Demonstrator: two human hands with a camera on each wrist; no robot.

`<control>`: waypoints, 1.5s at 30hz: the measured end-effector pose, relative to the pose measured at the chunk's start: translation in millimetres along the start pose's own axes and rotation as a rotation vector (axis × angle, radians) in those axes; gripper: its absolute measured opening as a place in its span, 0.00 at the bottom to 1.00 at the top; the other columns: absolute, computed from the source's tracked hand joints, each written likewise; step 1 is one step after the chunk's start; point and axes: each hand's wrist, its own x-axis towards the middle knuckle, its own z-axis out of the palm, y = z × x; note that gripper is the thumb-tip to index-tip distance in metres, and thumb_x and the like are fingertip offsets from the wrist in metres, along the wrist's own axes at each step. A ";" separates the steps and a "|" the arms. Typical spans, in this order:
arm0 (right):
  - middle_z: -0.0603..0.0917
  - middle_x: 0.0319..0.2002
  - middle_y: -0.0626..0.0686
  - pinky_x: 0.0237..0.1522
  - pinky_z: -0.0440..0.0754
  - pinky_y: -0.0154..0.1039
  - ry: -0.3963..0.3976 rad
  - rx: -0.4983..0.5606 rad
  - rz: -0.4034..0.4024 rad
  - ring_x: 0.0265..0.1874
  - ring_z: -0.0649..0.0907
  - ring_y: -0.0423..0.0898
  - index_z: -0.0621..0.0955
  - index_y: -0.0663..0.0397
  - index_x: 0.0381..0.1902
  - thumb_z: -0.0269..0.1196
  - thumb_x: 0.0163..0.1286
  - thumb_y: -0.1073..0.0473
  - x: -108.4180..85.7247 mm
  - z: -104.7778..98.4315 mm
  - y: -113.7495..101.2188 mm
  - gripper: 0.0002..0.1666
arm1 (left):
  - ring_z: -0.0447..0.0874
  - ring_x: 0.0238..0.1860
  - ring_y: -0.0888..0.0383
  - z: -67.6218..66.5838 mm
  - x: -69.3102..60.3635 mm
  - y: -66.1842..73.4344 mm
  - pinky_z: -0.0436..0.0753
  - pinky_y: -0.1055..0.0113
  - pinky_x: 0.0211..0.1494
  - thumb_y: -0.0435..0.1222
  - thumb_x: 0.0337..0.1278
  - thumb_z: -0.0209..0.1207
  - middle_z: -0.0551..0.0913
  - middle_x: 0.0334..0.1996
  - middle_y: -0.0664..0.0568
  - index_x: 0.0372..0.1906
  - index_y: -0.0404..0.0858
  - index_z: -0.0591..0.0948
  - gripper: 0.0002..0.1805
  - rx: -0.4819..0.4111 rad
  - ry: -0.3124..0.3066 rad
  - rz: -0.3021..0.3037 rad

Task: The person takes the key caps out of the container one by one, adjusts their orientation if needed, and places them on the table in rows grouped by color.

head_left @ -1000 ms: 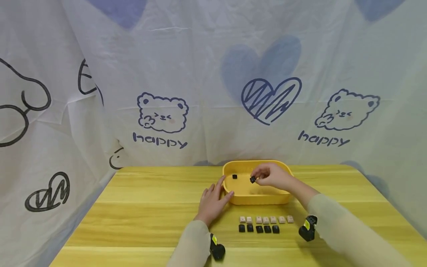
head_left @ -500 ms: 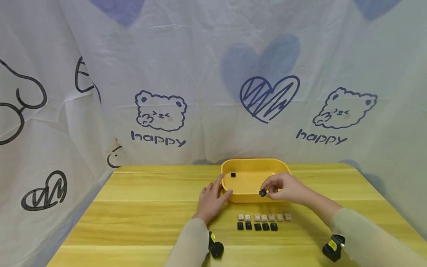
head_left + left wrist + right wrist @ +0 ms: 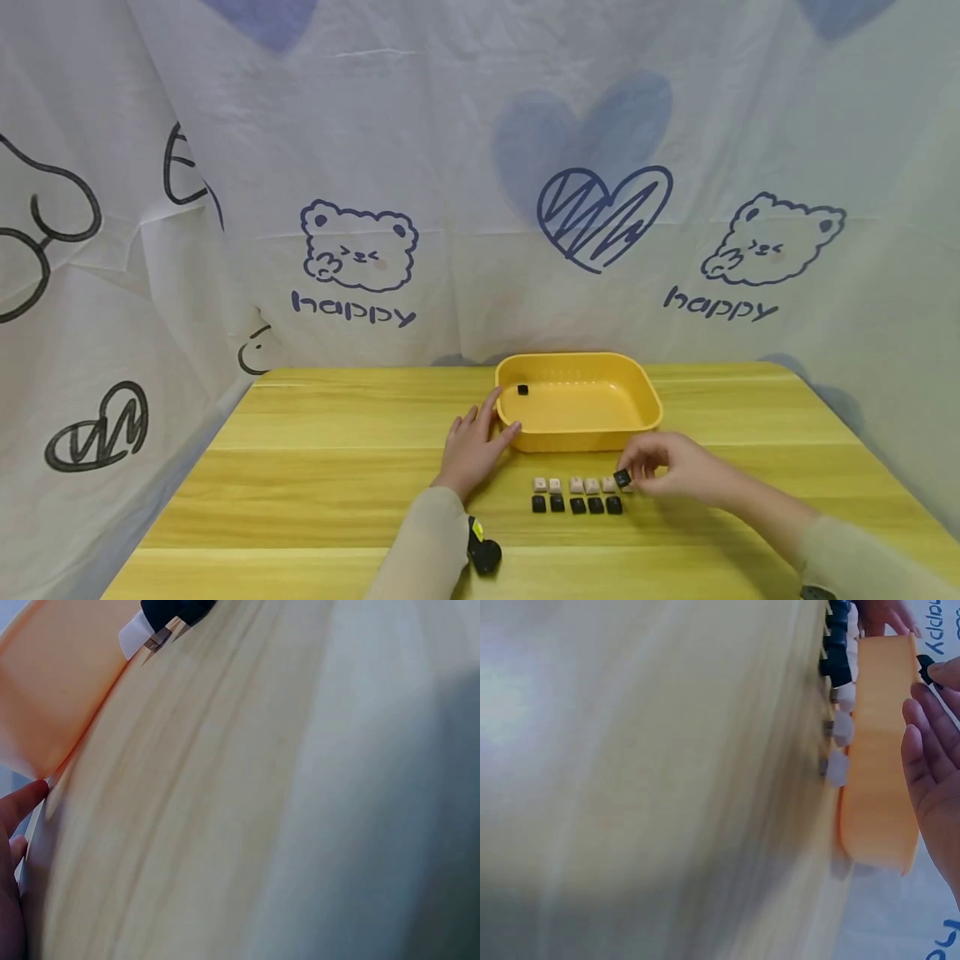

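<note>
My right hand pinches a black keycap between thumb and fingertips, held above the right part of a row of pale keycaps. Nearer to me lies a row of black keycaps. With fairly straight, spread fingers, my left hand touches the left end of a yellow plastic basin. Inside the basin, near its left end, sits one black keycap. The right wrist view shows the pinched black keycap partly covered by fingers. My right hand hides the right end of the pale row.
The keycap rows and basin rest on a yellow wood-grain table. Behind it hangs a pale cloth printed with bears and hearts. A dark wrist device with a yellow patch is on my left sleeve.
My right hand has come out of the basin over its front rim, moving right and toward me with the black keycap. My left hand stays at the basin's left end.
</note>
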 end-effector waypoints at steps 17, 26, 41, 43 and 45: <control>0.80 0.28 0.50 0.28 0.79 0.32 0.128 -0.031 0.294 0.27 0.77 0.39 0.84 0.62 0.37 0.65 0.50 0.73 -24.7 23.8 6.4 0.13 | 0.56 0.72 0.42 -0.9 -1.1 1.4 0.44 0.47 0.75 0.67 0.64 0.43 0.70 0.68 0.53 0.77 0.60 0.51 0.41 0.000 -0.006 -0.005; 0.78 0.25 0.48 0.26 0.77 0.32 0.119 0.009 0.321 0.24 0.75 0.38 0.84 0.64 0.38 0.69 0.56 0.69 -26.6 32.9 15.9 0.10 | 0.56 0.72 0.42 0.8 0.1 0.0 0.44 0.47 0.75 0.67 0.64 0.44 0.70 0.68 0.54 0.77 0.59 0.51 0.41 0.004 0.000 -0.005; 0.76 0.23 0.46 0.25 0.76 0.32 0.127 -0.091 0.277 0.23 0.73 0.36 0.84 0.61 0.39 0.66 0.53 0.70 -28.3 33.6 21.2 0.12 | 0.56 0.72 0.42 0.8 1.2 -0.2 0.44 0.46 0.74 0.67 0.63 0.44 0.70 0.68 0.53 0.77 0.58 0.52 0.41 -0.001 0.001 0.002; 0.76 0.23 0.46 0.25 0.76 0.32 0.129 -0.094 0.277 0.23 0.73 0.36 0.84 0.61 0.39 0.66 0.53 0.70 -28.5 33.6 21.3 0.12 | 0.56 0.72 0.42 0.9 1.6 -0.6 0.44 0.46 0.74 0.67 0.64 0.44 0.70 0.68 0.54 0.77 0.58 0.52 0.41 -0.001 0.002 0.004; 0.76 0.23 0.45 0.25 0.76 0.32 0.131 -0.091 0.267 0.23 0.73 0.35 0.84 0.61 0.39 0.67 0.53 0.70 -28.6 33.8 21.5 0.12 | 0.56 0.72 0.42 1.0 1.9 -1.0 0.44 0.46 0.74 0.67 0.64 0.44 0.71 0.68 0.54 0.77 0.58 0.51 0.41 0.000 0.003 0.005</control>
